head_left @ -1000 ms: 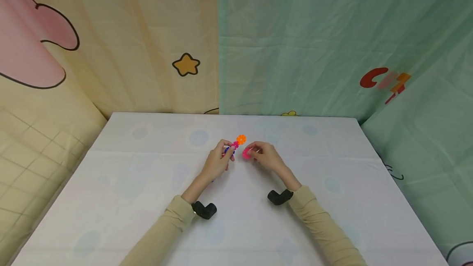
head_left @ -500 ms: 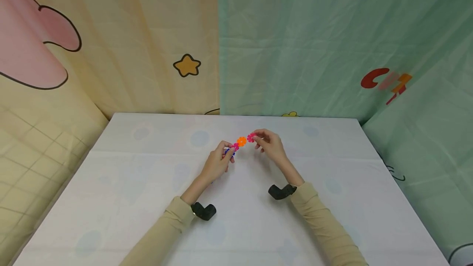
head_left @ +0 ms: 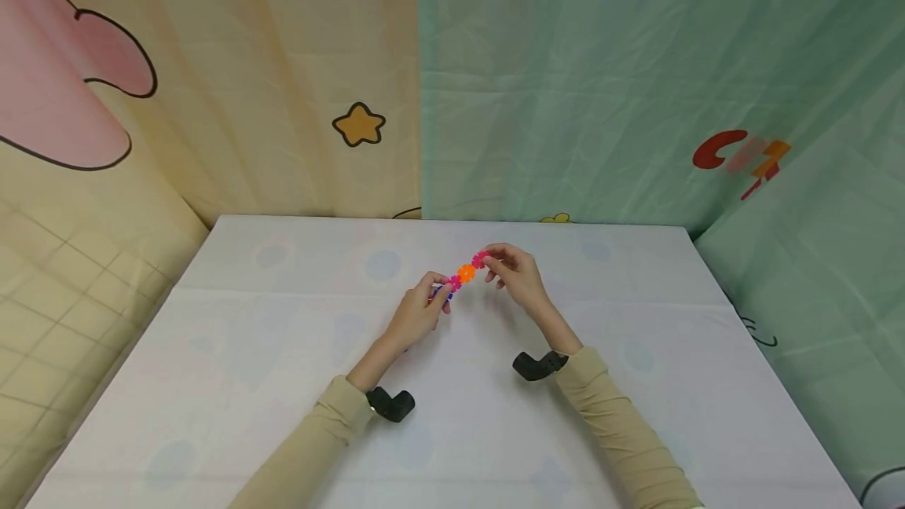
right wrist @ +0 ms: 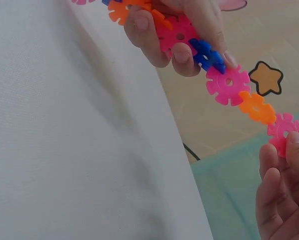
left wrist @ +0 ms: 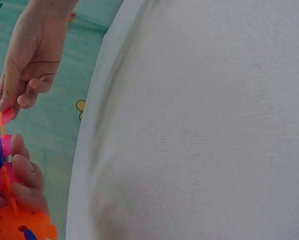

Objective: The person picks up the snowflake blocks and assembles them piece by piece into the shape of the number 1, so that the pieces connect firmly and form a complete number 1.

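My left hand [head_left: 413, 314] grips a chain of slotted plastic snowflake discs over the table. In the right wrist view the chain runs from an orange disc [right wrist: 120, 11] past a pink disc among the fingers to a blue disc [right wrist: 207, 56], another pink disc [right wrist: 227, 86] and an end orange disc [right wrist: 257, 108]. My right hand [head_left: 519, 280] pinches a pink disc [right wrist: 284, 125] between thumb and fingers. Its edge meets the end orange disc. In the left wrist view, a large orange disc [left wrist: 37, 225] hangs at the chain's near end; the left palm hides part of the chain.
A white-covered table [head_left: 452, 430] with pale spots lies under both hands. Behind its far edge hang a yellow curtain [head_left: 283, 61] with a star print and a green curtain [head_left: 566, 85]. A black camera mount [head_left: 390, 404] sits on the left wrist, and another [head_left: 539, 366] on the right.
My right hand has risen away from me with its pink disc, then shifted slightly left to bring it against the orange end disc. My left hand holds nearly still with the chain.
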The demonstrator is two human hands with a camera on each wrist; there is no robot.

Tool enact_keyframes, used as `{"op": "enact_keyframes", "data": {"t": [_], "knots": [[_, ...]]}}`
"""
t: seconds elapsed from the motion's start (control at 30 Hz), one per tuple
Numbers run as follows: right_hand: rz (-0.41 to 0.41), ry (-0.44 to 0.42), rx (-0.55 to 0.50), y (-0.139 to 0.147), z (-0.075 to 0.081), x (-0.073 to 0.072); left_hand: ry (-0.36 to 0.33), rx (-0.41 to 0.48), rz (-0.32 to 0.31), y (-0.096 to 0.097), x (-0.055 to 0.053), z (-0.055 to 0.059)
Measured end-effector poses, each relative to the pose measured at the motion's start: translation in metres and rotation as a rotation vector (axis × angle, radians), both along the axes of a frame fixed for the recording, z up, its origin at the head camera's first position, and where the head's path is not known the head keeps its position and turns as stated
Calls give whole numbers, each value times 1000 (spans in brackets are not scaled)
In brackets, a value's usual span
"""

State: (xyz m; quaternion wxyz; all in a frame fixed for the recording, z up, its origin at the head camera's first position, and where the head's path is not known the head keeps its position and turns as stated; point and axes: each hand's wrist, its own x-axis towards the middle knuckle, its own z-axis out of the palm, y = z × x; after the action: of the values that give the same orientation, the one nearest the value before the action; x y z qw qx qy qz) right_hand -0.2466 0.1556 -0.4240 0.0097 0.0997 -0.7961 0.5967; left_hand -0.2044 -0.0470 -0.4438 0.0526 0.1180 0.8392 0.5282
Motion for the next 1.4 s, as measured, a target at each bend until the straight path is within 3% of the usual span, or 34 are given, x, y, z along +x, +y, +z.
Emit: {"op": "enact_keyframes", "data": {"t": [0.13, 0.4, 0.97, 1.4], "knots": [[22, 7, -12, -2, 10, 7, 5, -4, -7, 1, -1, 0], [22, 31, -26, 0, -8, -2, -3, 11, -9, 4, -1, -1], [-2, 54, -85, -6, -15, -1, 90, -30, 26, 7, -2, -1], [-21, 53, -139, -8, -13, 1, 132, -8, 46, 10, 0, 1]]}}
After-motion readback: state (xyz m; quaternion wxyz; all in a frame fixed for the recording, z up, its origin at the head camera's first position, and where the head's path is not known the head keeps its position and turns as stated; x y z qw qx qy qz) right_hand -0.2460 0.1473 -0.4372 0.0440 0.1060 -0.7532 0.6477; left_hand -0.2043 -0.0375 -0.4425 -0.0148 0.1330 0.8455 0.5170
